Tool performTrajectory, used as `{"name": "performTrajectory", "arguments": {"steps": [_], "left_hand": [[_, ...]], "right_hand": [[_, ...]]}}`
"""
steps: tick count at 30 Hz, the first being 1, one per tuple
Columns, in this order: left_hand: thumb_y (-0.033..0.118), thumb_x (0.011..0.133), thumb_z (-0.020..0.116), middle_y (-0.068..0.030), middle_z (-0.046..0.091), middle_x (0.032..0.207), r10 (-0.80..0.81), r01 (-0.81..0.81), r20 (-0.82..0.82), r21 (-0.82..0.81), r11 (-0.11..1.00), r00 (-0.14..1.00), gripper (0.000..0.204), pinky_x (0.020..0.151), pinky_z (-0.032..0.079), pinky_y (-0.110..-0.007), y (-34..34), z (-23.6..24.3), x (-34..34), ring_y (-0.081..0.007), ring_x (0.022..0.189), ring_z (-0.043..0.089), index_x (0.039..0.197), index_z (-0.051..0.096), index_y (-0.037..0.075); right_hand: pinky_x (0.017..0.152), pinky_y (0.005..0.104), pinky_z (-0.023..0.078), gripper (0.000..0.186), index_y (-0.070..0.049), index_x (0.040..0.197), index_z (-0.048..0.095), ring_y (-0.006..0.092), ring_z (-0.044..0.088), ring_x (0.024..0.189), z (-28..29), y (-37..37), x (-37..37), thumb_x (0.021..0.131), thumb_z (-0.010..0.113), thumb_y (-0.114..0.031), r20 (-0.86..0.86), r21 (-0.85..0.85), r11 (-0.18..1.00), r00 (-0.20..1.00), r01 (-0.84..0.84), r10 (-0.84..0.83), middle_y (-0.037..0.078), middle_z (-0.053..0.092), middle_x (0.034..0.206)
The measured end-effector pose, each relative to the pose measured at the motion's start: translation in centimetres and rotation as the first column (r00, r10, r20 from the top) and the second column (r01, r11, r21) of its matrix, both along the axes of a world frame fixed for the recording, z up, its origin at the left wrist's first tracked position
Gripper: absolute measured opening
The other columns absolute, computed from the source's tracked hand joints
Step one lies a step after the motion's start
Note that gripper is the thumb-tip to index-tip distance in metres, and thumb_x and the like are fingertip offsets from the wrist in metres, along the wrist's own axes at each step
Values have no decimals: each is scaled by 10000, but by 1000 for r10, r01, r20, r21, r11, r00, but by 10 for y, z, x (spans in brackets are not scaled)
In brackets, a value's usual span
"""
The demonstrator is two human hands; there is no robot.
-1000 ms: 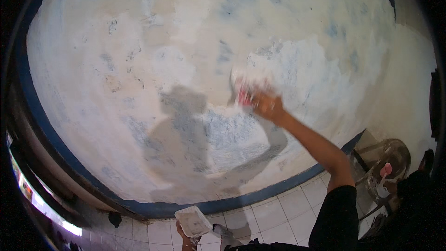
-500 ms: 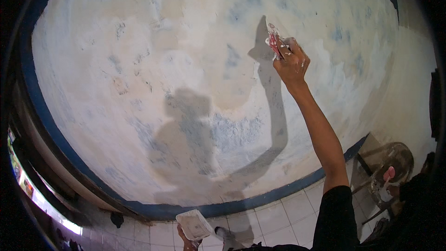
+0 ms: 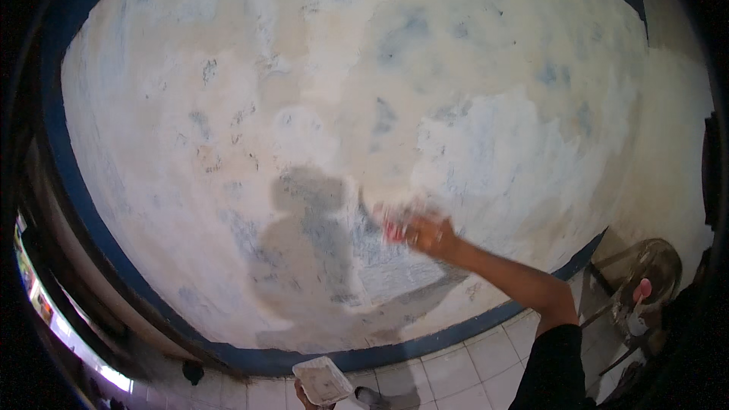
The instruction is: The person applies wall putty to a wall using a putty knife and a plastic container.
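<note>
My right hand (image 3: 431,234), smeared by motion, is closed around a red-handled putty knife (image 3: 393,226) splashed with white filler. Its blade is blurred and lies against or close to the wall (image 3: 319,91), which is patched in white and cream with blue showing through; contact cannot be told. Low in the picture, my left hand (image 3: 302,393) grips a white rectangular plastic tub (image 3: 323,381) from its left side. The tub's inside looks smeared with pale filler. Most of the left hand's fingers are hidden beneath it.
A dark blue band (image 3: 266,364) borders the wall along its foot and sides. White floor tiles (image 3: 456,361) lie below. At the right stands a worn chair (image 3: 657,266) with a pink-ended tool (image 3: 642,288) near its seat. My shadow (image 3: 304,243) falls on the wall.
My right hand has swept the putty knife down and to the left across the wall, and the elbow is more bent. The left hand still holds the tub, slightly lower in view.
</note>
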State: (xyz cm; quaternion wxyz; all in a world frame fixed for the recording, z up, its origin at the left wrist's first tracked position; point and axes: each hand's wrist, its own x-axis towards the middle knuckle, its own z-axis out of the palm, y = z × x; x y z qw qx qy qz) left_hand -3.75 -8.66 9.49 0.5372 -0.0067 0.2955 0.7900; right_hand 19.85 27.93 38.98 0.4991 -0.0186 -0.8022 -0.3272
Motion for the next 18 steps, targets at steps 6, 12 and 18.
{"name": "performTrajectory", "arguments": {"steps": [6,12,18], "left_hand": [[603,764,410,-100,565,1129,1,-1,-5,36,999,1000,657,809,447,-539,-7,-4,7,-347,978,551,1226,488,143],[627,763,393,-103,557,1156,-9,6,29,96,995,1000,685,818,446,-556,-8,-16,2,-358,1002,548,1243,475,146],[630,767,395,-98,547,1181,46,-46,-2,46,998,999,688,847,434,-558,-39,-25,-8,-351,1022,543,1263,462,159]], "right_hand": [[1001,482,340,482,-52,1112,506,275,500,1116,39,4,-8,699,660,-249,146,-228,908,934,352,-326,121,495,1200],[957,531,379,242,-60,857,658,283,552,1062,-62,-36,-18,627,671,-135,340,-315,943,941,107,6,102,568,1134],[963,493,380,342,-166,1000,672,281,584,1027,40,-22,-46,672,611,-91,-138,-161,984,985,79,-101,53,597,1149]]}}
